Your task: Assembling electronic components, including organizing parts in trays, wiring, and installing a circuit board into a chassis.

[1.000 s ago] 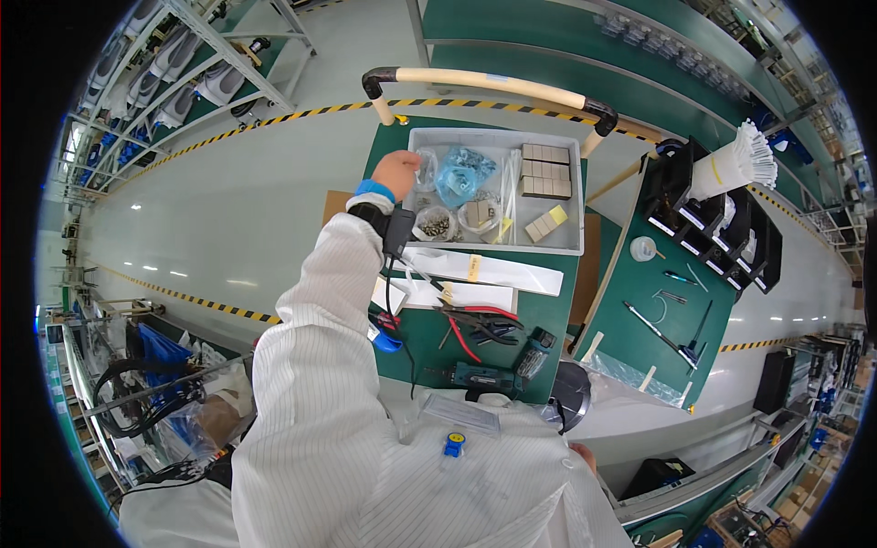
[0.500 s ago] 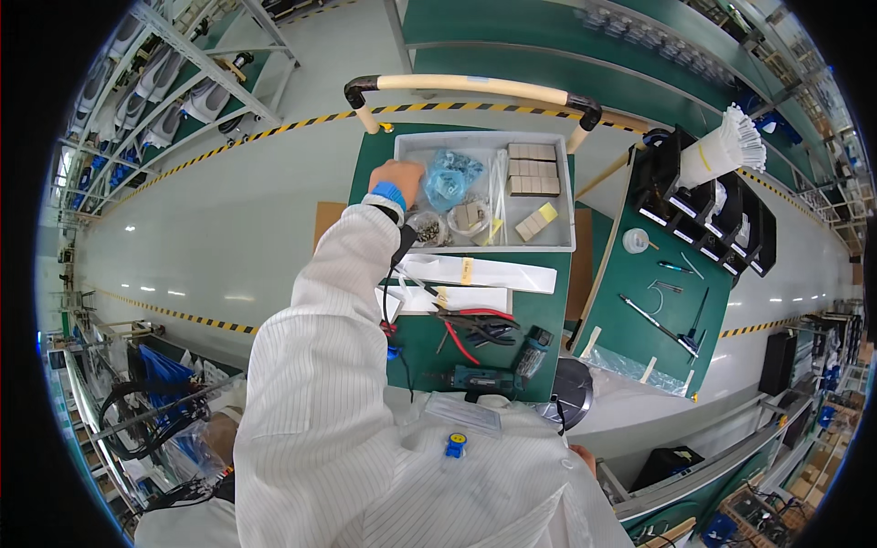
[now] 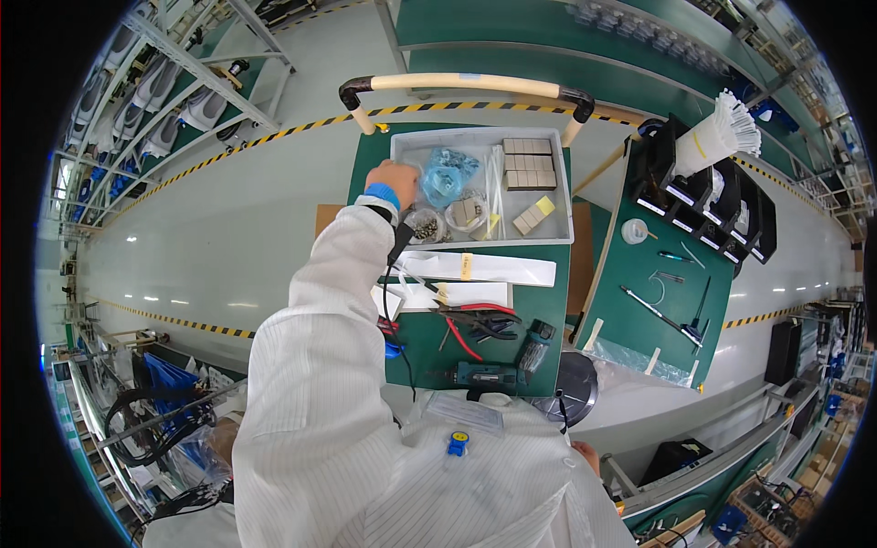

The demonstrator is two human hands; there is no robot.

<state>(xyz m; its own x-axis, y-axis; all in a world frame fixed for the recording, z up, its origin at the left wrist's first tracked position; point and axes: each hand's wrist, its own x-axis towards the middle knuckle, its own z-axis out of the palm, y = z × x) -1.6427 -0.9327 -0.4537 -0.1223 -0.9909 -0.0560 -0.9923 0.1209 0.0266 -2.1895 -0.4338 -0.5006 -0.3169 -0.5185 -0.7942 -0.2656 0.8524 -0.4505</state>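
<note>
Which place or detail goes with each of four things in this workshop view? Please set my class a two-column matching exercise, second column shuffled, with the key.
Things
1. Left hand
2. Blue plastic bag
3. Power tool
4. White bundle

Places or details
A. On the green table, close to the person's body
B. At the black bins on the right
C. Blue band at its wrist
D. Lying inside the grey tray

Pairs: 1-C, 2-D, 3-A, 4-B

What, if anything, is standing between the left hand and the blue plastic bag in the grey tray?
Nothing visible: the left hand is over the left side of the grey tray, and the blue plastic bag lies just to its right. What is under the hand is hidden.
</note>
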